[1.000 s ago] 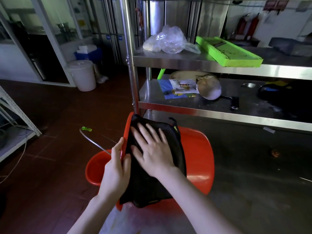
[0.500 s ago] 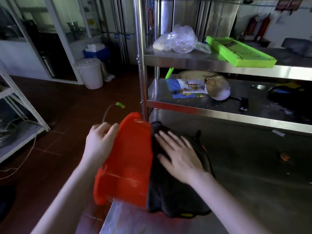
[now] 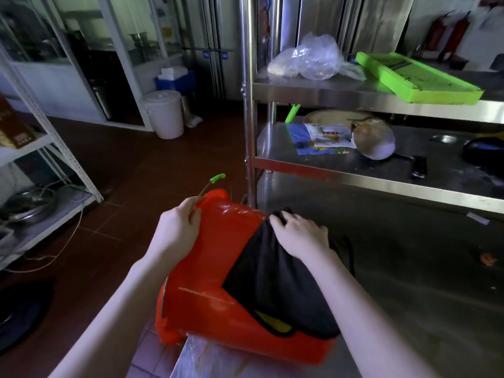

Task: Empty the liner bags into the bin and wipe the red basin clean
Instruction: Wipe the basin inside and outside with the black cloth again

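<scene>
The red basin (image 3: 207, 282) lies tipped on its side at the near left corner of the steel surface (image 3: 409, 268), part of it overhanging the tiled floor, outer wall turned up. A second ago its red inside still showed beside the cloth and the person worked at its rim. Since then it has rolled further over, so a fresh stretch of wall faces up.

The left hand (image 3: 177, 230) has moved from the rim to the far upper edge, where its fingers curl round the plastic beside the wire handle (image 3: 217, 177) and steady the tilt. The right hand (image 3: 300, 236) lay flat with spread fingers on the black cloth (image 3: 278, 290). Now its fingers bend and gather the cloth's top edge against the basin, while the rest of the cloth drapes down the wall toward the person.

This reads as wiping in progress, worked round section by section. The bunched cloth suggests a regrip before the next stroke. No liner bag shows in or on the basin, so that part looks finished, though its inside is hidden.

Farther off, a clear plastic bag (image 3: 308, 60) and a green tray (image 3: 417, 77) sit on the upper shelf. A white lidded bucket (image 3: 163, 115) stands on the floor well beyond.
</scene>
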